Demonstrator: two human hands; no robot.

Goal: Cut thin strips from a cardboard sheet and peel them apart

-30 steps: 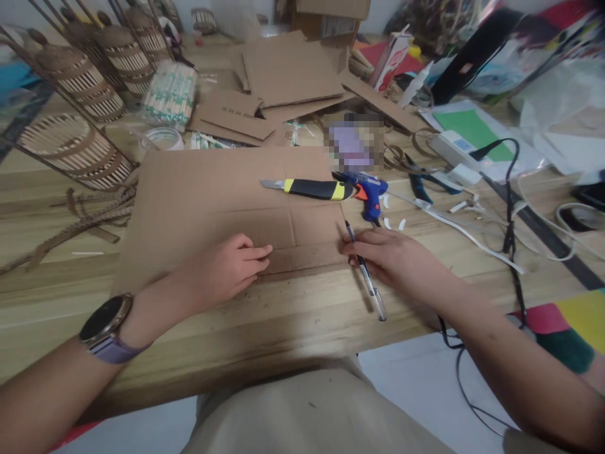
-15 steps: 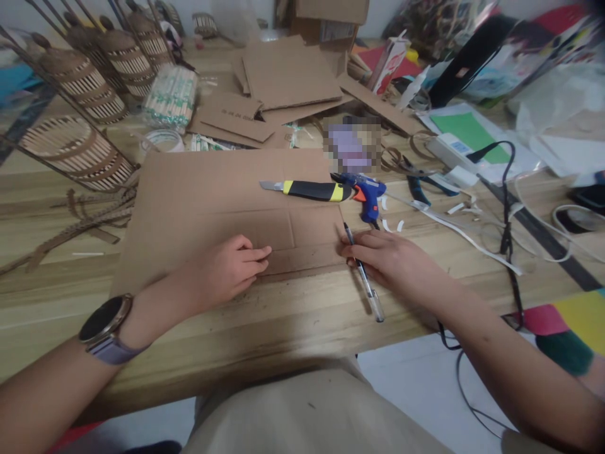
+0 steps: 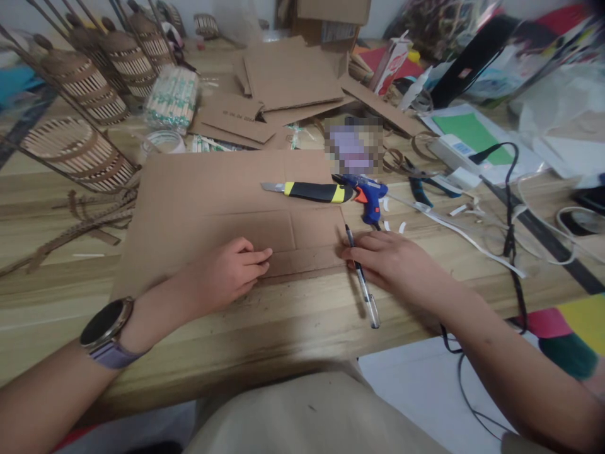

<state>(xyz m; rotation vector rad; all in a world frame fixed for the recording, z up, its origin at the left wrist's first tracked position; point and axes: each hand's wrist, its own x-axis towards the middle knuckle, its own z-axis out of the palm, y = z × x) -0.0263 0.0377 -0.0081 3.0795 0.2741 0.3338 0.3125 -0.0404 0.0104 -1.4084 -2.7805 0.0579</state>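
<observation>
Left hand (image 3: 231,271): I see it loosely open on flat brown cardboard (image 3: 174,214)
Right hand (image 3: 390,258): I grip a slim black-and-clear pen (image 3: 365,290)

Pale wall (image 3: 268,9) at back; wood-grained table (image 3: 293,328); whitish floor (image 3: 411,369) below

Left wrist (image 3: 144,323) wears a round watch (image 3: 104,324): black face, metallic rim (image 3: 126,315), purple strap (image 3: 116,357). Beige clothing (image 3: 312,422), bare forearms (image 3: 513,362).

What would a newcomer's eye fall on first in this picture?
Probably the black-and-yellow utility knife, blade out, lying mostly on the cardboard sheet. The blue glue gun at its handle end also stands out. Nearer the person, the right hand holds a pen at the sheet's right edge.
</observation>
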